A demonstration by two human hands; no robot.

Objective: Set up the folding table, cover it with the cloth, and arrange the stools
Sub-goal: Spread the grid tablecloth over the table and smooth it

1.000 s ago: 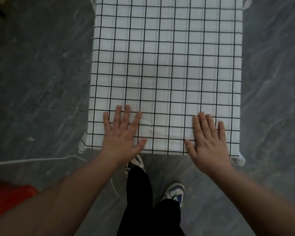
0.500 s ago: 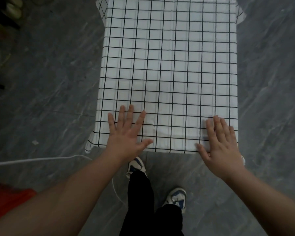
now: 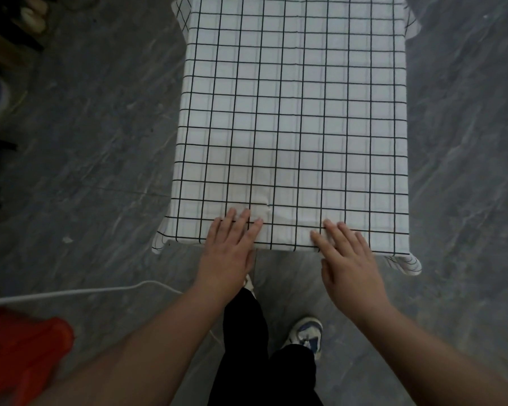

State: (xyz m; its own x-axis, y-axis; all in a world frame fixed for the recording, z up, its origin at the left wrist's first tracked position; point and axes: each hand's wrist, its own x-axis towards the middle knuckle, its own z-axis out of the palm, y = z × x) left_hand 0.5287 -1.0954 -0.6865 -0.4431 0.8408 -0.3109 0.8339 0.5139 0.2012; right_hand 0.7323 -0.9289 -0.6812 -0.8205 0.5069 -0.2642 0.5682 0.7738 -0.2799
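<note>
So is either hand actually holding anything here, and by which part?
Nothing is held. The left hand and right hand lie flat, fingers straight, at the near edge of the white black-grid tablecloth.

the cloth [image 3: 299,112] lies flat over the whole table top, and nothing stands on it, so a hand can sweep across it freely toward the far edge. only the left hand [image 3: 229,253] and the right hand [image 3: 346,259] sit at the near edge, fingers straight, with a gap of bare cloth between them. the grey floor [image 3: 100,142] is open on both sides of the table. to the left a white cable [image 3: 71,293] crosses the floor, a red object [image 3: 21,353] fills the near left corner, and dark things crowd the far left edge. the person's legs and a shoe [image 3: 305,335] stand just before the near edge.
</note>
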